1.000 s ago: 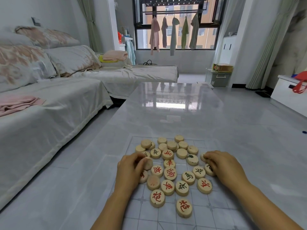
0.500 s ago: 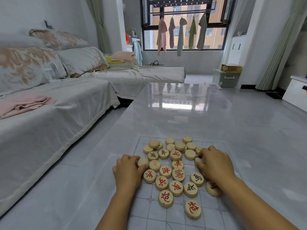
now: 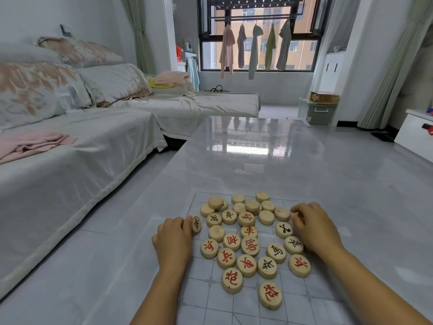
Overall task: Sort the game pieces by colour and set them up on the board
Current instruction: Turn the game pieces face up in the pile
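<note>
Left hand point(image 3: 174, 242) knuckles-up at board's left edge, fingers curled; fingertips pinch one black-marked disc point(image 3: 196, 224) tipped up on its rim, face turned right. Half a sec ago that disc lay flat under the same fingers; now it stands on edge.

Betw. the hands: wooden game pieces point(image 3: 250, 245) in a loose heap on the board point(image 3: 236, 308). No container holds them. Round, thick, pale wood discs w/ carved characters. Red-marked ones cluster mid and near side, black-marked ones scattered among them, blank-faced (flipped) ones mostly on the far side. Two red discs sit apart, nearest the wearer, e.g. point(image 3: 270, 295). A few far discs overlap.

Board: thin, clear/pale sheet w/ faint grid lines, flat on a glossy grey table point(image 3: 257, 151) that mirrors the window.

Right hand point(image 3: 315, 227) at heap's right side, palm down, fingers bent in toward the far-right discs. Whether it grips a piece: can't tell, fingertips hidden. A black disc point(image 3: 283, 229) lies just left of it, uncovered since 0.5 s ago; hand has shifted right/farther.

Left of left hand: sofa point(image 3: 70, 160) under whitish cover.
</note>
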